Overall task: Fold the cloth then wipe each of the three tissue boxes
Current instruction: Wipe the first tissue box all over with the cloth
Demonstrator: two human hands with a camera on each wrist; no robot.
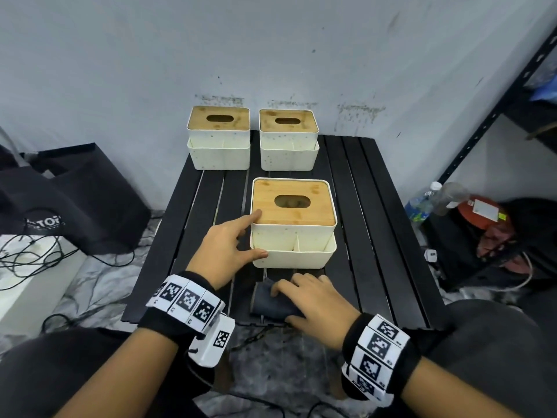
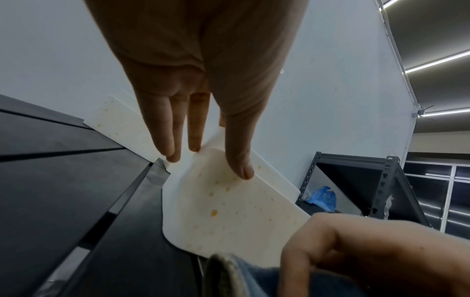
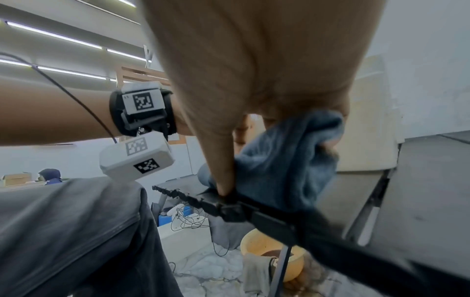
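Counter: black slatted counter set against a pale, scuffed wall; gaps show between the slats.
Near tissue box: near tissue box, cream with a wooden slotted lid, at the counter's centre.
Far tissue boxes: left far tissue box at 11 o'clock and right far tissue box at 12 o'clock from the near one, side by side against the wall, apart from each other.
Cloth: dark blue cloth, folded into a small pad, at 6 o'clock of the near tissue box by the counter's near edge.
Left hand: left hand spread, fingers straight, forefinger on the lid's left edge, thumb against the front lower tray.
Right hand: right hand on top of the cloth, fingers curled around it, thumb under its near edge.
Room, 9 o'clock: black bag and loose cables on the floor.
Room, 3 o'clock: dark metal shelving, plastic bottles, red container.
Wrists: tagged bands on both.
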